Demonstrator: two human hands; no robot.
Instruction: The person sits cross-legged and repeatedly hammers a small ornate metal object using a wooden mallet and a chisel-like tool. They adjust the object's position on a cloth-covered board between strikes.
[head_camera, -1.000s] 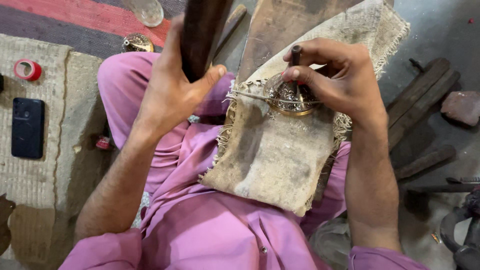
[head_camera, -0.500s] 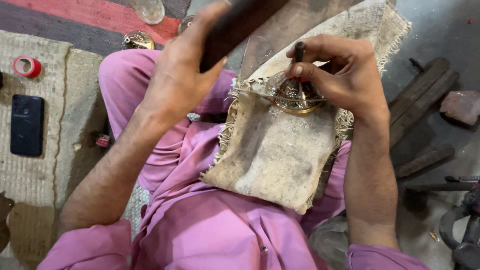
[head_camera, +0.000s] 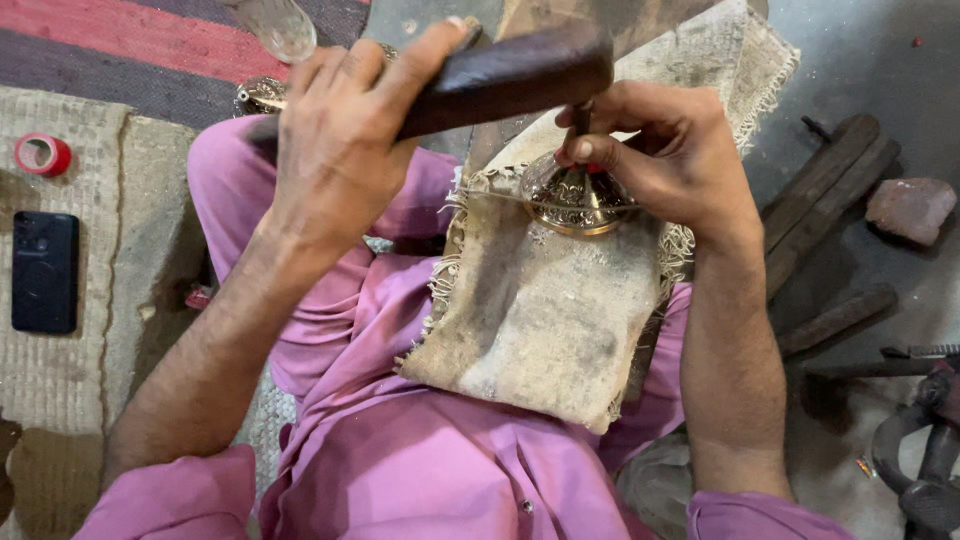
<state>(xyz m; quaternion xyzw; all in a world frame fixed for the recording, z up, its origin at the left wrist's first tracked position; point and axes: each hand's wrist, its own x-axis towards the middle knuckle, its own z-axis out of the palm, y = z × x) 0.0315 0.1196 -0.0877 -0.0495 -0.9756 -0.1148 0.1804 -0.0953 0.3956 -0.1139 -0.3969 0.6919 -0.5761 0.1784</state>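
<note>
My left hand (head_camera: 345, 140) grips a dark wooden mallet (head_camera: 510, 72), held level with its end over the top of a thin dark punch (head_camera: 580, 125). My right hand (head_camera: 660, 150) holds that punch upright between thumb and fingers, its tip on an engraved brass piece (head_camera: 575, 200). The brass piece rests on a worn burlap cloth (head_camera: 545, 310) spread over my lap, which is clothed in pink fabric.
A red tape roll (head_camera: 42, 153) and a black phone (head_camera: 43, 272) lie on a woven mat at the left. Another brass piece (head_camera: 262, 95) sits behind my left knee. Wooden sticks (head_camera: 830, 210), a stone (head_camera: 912, 208) and a metal tool (head_camera: 930, 450) are at the right.
The mallet has swung from upright down to level over the punch top. My right hand has kept the punch on the brass piece.
</note>
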